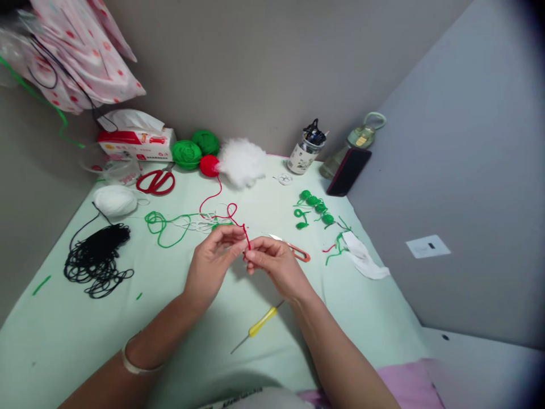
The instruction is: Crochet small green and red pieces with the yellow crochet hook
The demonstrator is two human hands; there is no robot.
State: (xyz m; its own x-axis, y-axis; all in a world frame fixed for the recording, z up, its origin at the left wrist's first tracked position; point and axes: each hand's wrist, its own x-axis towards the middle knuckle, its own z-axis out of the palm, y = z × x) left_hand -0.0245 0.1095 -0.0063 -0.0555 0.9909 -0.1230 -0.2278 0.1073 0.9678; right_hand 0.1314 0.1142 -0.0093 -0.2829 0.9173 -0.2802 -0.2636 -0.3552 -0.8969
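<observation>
Both hands meet over the middle of the table, fingertips pinching a piece of red yarn. My left hand is closed on it from the left, and my right hand grips its lower part. From there the strand loops back to a red yarn ball. A yellow-handled crochet hook lies on the table below my right wrist. Beyond my right hand is a small orange cutter, partly hidden. White and green yarn strands lie just past my left hand.
Green yarn balls, white stuffing, red scissors and a tissue box line the back. Black cord and white yarn lie left. Small green crocheted pieces, a phone, a bottle and a pen jar stand right.
</observation>
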